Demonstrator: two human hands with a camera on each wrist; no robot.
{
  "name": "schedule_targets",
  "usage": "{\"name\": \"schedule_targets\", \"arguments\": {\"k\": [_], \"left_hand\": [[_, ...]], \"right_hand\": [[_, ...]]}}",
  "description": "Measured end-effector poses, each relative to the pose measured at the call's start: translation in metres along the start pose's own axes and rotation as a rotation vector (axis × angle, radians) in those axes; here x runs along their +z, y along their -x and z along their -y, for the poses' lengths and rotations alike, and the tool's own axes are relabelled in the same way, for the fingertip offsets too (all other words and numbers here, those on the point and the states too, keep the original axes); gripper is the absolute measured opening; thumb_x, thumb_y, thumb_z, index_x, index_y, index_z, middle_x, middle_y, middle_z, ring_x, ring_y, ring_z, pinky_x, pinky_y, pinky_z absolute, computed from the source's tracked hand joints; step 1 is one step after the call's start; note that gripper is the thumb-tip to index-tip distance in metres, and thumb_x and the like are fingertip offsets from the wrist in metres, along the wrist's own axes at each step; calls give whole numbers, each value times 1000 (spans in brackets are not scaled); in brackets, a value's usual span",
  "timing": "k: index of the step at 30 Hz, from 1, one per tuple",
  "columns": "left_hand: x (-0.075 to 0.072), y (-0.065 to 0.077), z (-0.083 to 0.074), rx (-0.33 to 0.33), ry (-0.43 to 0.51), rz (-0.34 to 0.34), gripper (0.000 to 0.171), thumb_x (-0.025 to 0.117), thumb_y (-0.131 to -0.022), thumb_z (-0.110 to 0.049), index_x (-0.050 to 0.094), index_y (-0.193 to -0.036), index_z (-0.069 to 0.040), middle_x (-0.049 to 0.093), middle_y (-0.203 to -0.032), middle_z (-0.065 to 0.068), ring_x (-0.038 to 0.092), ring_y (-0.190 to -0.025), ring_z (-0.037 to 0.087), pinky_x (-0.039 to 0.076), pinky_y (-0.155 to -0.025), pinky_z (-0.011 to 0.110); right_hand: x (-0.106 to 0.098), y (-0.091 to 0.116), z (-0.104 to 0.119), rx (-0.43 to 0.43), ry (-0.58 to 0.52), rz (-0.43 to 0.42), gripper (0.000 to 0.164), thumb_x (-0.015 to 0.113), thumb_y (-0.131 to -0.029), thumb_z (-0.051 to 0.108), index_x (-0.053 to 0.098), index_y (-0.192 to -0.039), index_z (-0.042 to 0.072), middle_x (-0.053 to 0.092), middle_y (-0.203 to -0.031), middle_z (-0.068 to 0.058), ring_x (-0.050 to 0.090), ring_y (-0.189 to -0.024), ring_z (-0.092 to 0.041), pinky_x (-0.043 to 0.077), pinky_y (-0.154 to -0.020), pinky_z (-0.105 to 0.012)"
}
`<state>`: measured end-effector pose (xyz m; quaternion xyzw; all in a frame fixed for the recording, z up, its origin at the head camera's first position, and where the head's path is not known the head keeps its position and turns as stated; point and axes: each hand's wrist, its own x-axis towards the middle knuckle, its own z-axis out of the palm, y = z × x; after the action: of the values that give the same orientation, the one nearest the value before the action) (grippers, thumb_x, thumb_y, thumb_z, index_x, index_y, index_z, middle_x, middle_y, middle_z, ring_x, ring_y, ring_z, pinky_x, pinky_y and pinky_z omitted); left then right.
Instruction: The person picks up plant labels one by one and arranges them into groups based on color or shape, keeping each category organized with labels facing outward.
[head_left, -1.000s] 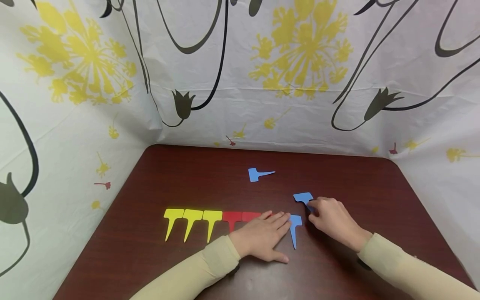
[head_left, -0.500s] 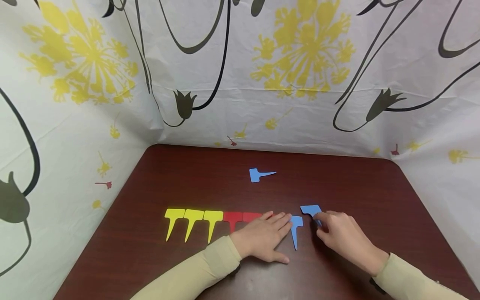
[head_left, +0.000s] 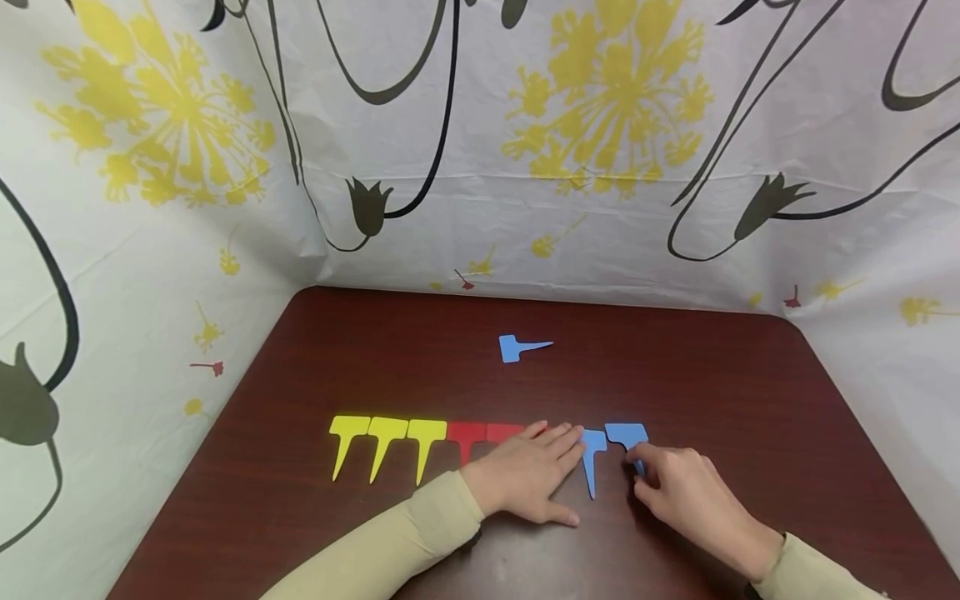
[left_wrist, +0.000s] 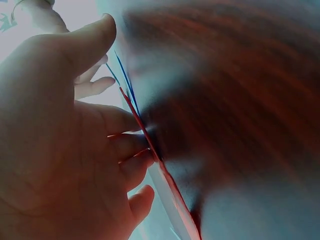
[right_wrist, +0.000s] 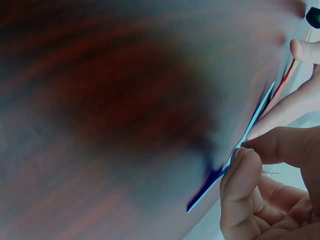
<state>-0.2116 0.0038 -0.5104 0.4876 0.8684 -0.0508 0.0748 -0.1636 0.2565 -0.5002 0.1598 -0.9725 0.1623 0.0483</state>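
Note:
T-shaped plant labels lie in a row across the table in the head view. The row runs from yellow labels [head_left: 387, 428] to red labels [head_left: 466, 433] to a blue label [head_left: 595, 442]. My left hand [head_left: 522, 475] rests with straight, spread fingers over the red part, hiding some of it and touching the blue label's edge. With thumb and fingers, my right hand [head_left: 693, 500] pinches the stem of another blue label [head_left: 626, 432], just right of the row's end. Its head sits level with the row, close beside its neighbour. The right wrist view also shows this right hand [right_wrist: 270, 185] pinching.
A further blue label [head_left: 512, 348] lies on its side farther back, stem pointing right. The dark brown table [head_left: 390, 333] has rounded far corners. White fabric [head_left: 480, 225] printed with flowers surrounds it at the back and both sides.
My right hand has drawn the pinched blue label toward me and slightly right, turning it until its head lines up with the row. The left hand has stayed in place.

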Motion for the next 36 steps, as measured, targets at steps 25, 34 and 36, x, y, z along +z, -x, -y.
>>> {"name": "schedule_targets", "arguments": {"k": [25,34,36], "left_hand": [[0,0,-2,-18,5,13,100,42,-89,-79,18,-163,-16,9,-169,1,9,-154,17,10,-123,38],[0,0,-2,-17,4,10,100,42,-89,-80,18,-162,-16,10,-168,1,8,-154,17,9,-123,39],[0,0,-2,-18,4,11,100,42,-89,-80,18,-163,-16,10,-168,1,8,-154,17,9,-123,39]], "right_hand": [[8,5,3,72,-20,42,42,75,-80,8,71,-122,6,39,-52,15,33,-40,-1,30,-39,-22],[9,7,5,75,-19,39,43,76,-81,8,71,-123,5,38,-51,15,32,-40,-2,30,-38,-23],[10,8,6,71,-16,31,43,77,-80,8,71,-123,5,38,-51,15,32,-40,-1,30,-39,-22]]}}
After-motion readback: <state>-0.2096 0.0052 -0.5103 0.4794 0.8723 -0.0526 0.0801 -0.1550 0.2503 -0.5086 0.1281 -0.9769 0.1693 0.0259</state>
